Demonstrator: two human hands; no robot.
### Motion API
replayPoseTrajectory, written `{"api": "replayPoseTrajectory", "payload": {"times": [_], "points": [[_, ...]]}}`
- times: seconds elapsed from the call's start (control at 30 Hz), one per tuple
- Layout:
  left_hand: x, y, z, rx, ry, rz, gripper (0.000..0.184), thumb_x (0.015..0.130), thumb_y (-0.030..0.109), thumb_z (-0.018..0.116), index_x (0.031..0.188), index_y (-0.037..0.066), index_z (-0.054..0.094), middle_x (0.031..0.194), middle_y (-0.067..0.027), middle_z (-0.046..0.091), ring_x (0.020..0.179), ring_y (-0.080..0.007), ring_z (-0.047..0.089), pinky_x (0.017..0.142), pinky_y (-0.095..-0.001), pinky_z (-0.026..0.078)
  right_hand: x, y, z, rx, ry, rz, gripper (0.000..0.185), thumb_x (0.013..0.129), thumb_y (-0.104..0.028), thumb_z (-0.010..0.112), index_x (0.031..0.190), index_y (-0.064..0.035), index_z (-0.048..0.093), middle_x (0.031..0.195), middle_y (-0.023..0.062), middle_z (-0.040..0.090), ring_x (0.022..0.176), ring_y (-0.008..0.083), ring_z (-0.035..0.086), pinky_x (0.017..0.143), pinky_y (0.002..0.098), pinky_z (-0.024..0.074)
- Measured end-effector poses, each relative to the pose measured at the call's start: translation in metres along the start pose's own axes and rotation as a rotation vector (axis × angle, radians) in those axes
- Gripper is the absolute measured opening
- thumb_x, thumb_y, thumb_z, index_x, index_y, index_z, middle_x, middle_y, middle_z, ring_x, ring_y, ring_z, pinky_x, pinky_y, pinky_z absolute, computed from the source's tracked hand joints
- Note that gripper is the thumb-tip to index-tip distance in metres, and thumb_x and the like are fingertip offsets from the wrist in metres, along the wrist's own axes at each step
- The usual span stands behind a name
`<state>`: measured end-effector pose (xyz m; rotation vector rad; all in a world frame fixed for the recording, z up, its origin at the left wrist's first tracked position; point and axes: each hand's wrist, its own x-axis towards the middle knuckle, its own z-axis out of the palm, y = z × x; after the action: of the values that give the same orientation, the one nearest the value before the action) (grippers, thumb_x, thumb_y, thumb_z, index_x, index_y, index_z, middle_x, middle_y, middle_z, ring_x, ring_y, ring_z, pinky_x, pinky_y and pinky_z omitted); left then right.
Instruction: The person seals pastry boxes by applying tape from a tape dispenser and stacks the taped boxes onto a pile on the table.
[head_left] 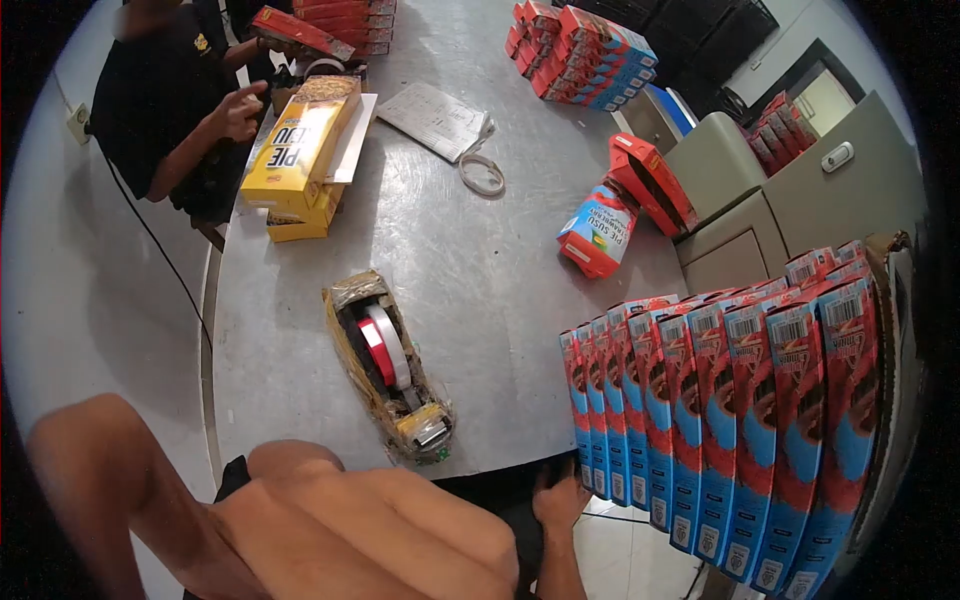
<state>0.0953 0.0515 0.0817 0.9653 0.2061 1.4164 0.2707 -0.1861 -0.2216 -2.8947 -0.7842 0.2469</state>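
My left hand [390,525] is raised very close to the camera at the bottom, its fingers side by side and stretched toward the right. Nothing shows in it; its fingertips are hard to make out. My right hand [560,503] is lower, beside the table's front edge and against the near end of a row of red and blue boxes [715,420]. Its fingers are partly hidden, so I cannot tell whether it grips a box. Ahead of my left hand, a tape dispenser [385,365] wrapped in brown tape lies on the table, with red and clear rolls inside.
On the metal table [480,290] are yellow boxes [300,150], papers [430,115], a tape roll [482,175], a strawberry pie box [600,230], a red box [655,180] and stacked boxes [580,55]. Another person [170,100] at the far left holds a red box [300,32].
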Motion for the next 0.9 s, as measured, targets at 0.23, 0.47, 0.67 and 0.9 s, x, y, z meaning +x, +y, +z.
{"api": "replayPoseTrajectory", "payload": {"times": [0.23,0.47,0.67,0.9], "points": [[0.018,-0.002,0.003,-0.315,-0.362,0.145,0.102,0.093,0.013,0.076,0.166,0.016,0.004,0.080,0.0018,0.066,0.053,-0.0085,0.047,0.055,-0.0295,0.040,0.001,-0.005,-0.004,0.007,0.092,-0.061,0.052,0.093,-0.037,0.063,0.130,-0.0018,0.062,0.131,0.0287,0.061,0.128,0.0482,0.051,0.109,0.0593,0.0344],[-0.014,-0.002,0.016,-0.408,-0.036,0.035,0.068,0.096,0.017,0.073,0.152,0.022,0.033,0.084,0.0028,0.061,0.068,-0.0103,0.048,0.066,-0.0273,0.039,0.002,0.001,0.000,-0.007,0.095,-0.080,0.053,0.093,-0.038,0.062,0.133,-0.0023,0.062,0.134,0.0297,0.060,0.129,0.0491,0.050,0.110,0.0586,0.0348],[0.006,-0.021,-0.006,-0.569,-0.363,0.178,0.052,0.098,0.020,0.071,0.141,0.025,0.043,0.091,-0.0001,0.063,0.078,-0.0154,0.051,0.074,-0.0316,0.042,0.002,-0.003,-0.006,0.005,0.085,-0.080,0.053,0.094,-0.037,0.061,0.133,-0.0023,0.062,0.134,0.0304,0.060,0.129,0.0491,0.051,0.111,0.0578,0.0345],[0.008,0.006,-0.011,-0.385,-0.423,0.063,0.054,0.099,0.018,0.069,0.144,0.024,0.041,0.095,-0.0005,0.066,0.080,-0.0167,0.055,0.075,-0.0316,0.043,0.003,0.003,0.001,-0.019,0.099,-0.103,0.054,0.092,-0.037,0.062,0.133,-0.0023,0.062,0.131,0.0293,0.062,0.126,0.0478,0.054,0.109,0.0576,0.0371]]}}
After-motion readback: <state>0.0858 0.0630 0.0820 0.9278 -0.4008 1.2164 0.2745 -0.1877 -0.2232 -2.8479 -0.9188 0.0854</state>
